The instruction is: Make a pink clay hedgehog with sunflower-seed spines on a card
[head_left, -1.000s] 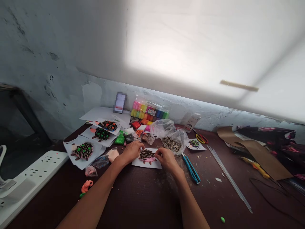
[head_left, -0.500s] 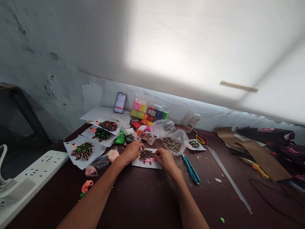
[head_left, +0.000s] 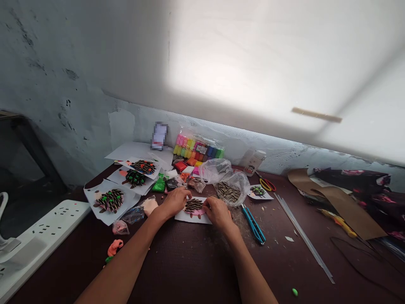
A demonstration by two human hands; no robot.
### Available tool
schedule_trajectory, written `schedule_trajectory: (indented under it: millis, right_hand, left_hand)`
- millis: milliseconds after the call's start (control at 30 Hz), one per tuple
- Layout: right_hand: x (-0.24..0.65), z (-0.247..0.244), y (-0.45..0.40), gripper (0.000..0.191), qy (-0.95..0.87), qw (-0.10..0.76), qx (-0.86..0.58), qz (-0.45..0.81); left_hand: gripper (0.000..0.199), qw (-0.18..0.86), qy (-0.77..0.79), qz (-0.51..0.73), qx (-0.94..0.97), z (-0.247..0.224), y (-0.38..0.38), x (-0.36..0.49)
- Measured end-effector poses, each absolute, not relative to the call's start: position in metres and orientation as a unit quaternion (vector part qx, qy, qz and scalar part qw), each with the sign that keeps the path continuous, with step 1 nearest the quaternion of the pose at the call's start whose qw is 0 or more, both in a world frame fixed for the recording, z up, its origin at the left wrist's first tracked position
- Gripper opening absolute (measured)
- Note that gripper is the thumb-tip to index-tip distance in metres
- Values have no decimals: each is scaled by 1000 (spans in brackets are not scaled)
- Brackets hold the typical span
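Observation:
A white paper card (head_left: 183,218) lies on the table between my hands. On it is a hedgehog shape of pink clay (head_left: 198,212), covered in striped sunflower seeds (head_left: 192,205), with small brown feet along its lower edge. My left hand (head_left: 176,201) is closed at the card's left side, thumb and fingertips at its edge beside the seeds. My right hand (head_left: 219,212) pinches over the right end of the pink clay; whatever its fingertips hold is hidden. Behind my right hand, an open plastic bag (head_left: 242,185) holds many loose seeds.
Seed-covered hedgehog cards (head_left: 95,200) lie at left, near clay packets (head_left: 159,183) and a power strip (head_left: 47,236). A blue utility knife (head_left: 254,225), scissors (head_left: 267,184), a small hedgehog card (head_left: 265,196) and clear sticks (head_left: 303,238) are at right. A phone (head_left: 160,136) leans on the wall.
My right hand has shifted slightly left over the pink clay, its fingers more curled. My left hand stays in place at the card.

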State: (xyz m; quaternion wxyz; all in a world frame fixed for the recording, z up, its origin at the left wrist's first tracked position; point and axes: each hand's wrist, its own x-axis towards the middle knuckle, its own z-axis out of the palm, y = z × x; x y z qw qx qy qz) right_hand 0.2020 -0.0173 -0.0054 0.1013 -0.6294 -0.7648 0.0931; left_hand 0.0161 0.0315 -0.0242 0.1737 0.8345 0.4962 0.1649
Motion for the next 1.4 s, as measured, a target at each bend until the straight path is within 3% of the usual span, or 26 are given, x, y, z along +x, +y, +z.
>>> schedule_trajectory:
  millis: [300, 467, 567, 733, 967, 1200, 1400]
  right_hand:
    - [206, -1, -16, 7, -746, 118, -643, 126]
    - [222, 4, -14, 21, -680, 147, -718, 33]
    - [231, 2, -12, 31, -640, 104, -761, -25]
    - [233, -1, -13, 37, -633, 12, -774, -18]
    - [232, -6, -12, 34, -641, -2, -767, -15]
    - [239, -10, -7, 35, -681, 50, -730, -18]
    - [242, -6, -7, 31, -654, 225, -721, -43]
  left_hand:
    - [29, 180, 497, 161, 833, -23, 32, 16]
    - [29, 181, 494, 165, 834, -26, 33, 16]
    - [30, 180, 497, 164, 833, -25, 32, 16]
    - [30, 180, 498, 156, 834, -23, 31, 16]
    - [31, 181, 499, 158, 833, -23, 31, 17]
    - [30, 176, 495, 165, 834, -24, 32, 16]
    - [30, 176, 492, 176, 834, -27, 33, 16]
